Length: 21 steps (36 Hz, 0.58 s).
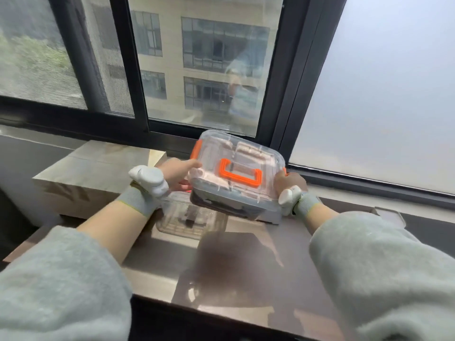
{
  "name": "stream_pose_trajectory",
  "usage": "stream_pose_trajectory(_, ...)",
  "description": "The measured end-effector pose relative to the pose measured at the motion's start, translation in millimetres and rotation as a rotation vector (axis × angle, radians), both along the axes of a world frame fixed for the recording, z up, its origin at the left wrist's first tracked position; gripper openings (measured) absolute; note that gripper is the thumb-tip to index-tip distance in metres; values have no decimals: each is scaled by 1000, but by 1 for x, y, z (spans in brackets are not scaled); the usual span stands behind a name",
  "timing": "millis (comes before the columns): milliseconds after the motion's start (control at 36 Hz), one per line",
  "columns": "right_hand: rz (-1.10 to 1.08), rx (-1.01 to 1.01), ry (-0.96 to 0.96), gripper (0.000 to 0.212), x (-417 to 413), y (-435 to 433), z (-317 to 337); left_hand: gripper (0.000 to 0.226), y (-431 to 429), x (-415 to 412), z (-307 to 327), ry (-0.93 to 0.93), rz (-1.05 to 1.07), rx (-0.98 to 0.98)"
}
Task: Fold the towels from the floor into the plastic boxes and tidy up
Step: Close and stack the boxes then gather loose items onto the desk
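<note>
At the window end of the bench (246, 262), a clear plastic box (248, 203) is held up between both hands, clear of the surface and tilted so its lid faces the camera. Left hand (176, 174) on the box's left side, below the orange latch (197, 148): thumb lies along the lid edge, the fingers reach down the side wall and under; their tips are hidden, motion blur here. Right hand (288, 181) on the opposite side: fingers curled tight round the right rim, knuckles up, gripping it. Lid is on; orange handle (240, 174) lies flat in the middle of the lid. Folded towel (246, 151), pale pinkish-beige, shows through the lid, inside the box. Darker contents low in the box, cannot tell what. Second clear box (182, 221) sits on the bench directly below and slightly left of the held one, not touching it; something small and dark shows inside it, too blurred to name. Brown paper bag (93, 175) lies on the bench to the left, just beside the left wrist. Each wrist carries a grey band with a white device (150, 179) strapped on the back. Pale green fleece sleeves (56, 286) pushed up the forearms. Dark-framed window (197, 70) behind, a building outside; frosted pane at right.
</note>
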State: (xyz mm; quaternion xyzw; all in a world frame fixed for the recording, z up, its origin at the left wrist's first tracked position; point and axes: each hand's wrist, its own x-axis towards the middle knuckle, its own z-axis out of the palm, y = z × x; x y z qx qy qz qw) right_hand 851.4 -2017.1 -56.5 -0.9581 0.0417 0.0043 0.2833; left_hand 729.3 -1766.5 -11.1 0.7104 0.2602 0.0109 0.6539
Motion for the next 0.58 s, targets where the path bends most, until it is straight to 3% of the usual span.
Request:
stream_pose_trajectory(167, 399, -417, -56, 11, 13, 75, 30, 13, 64, 4, 8, -100, 162, -246)
stream_pose_trajectory(306, 647, -655, 50, 23, 27, 125, 35, 9, 80, 9, -9, -281, 356, -479)
stream_pose_trajectory(361, 696, -666, 170, 21, 32, 134, 35, 12, 76, 13, -24, -276, 377, -477)
stream_pose_trajectory(444, 652, -601, 319, 9, 49, 154, 33, 35, 77, 22, -46, -244, 388, -449)
stream_pose_trajectory(583, 668, -682, 198, 6, 56, 174, 25, 57, 89, 34, -65, -232, 300, -353)
